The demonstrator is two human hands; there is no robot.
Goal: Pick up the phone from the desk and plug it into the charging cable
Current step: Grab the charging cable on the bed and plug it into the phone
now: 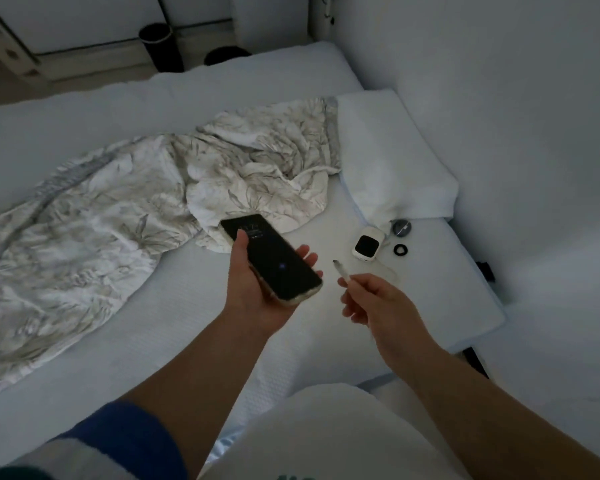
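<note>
My left hand point(257, 292) holds a black phone point(274, 258) above the white bed, screen up and lit, its lower end pointing right and toward me. My right hand point(374, 299) pinches the white plug of the charging cable point(342, 270) between thumb and fingers, tip pointing up-left toward the phone. A short gap separates the plug tip from the phone's lower end. The rest of the cable is hidden behind my right hand.
A crumpled floral duvet point(153, 220) lies across the mattress point(84, 375) at left. A white pillow point(388, 161) sits at back right. Beside it lie a small white device with a dark screen point(367, 245), a round disc point(400, 226) and a black ring point(400, 250).
</note>
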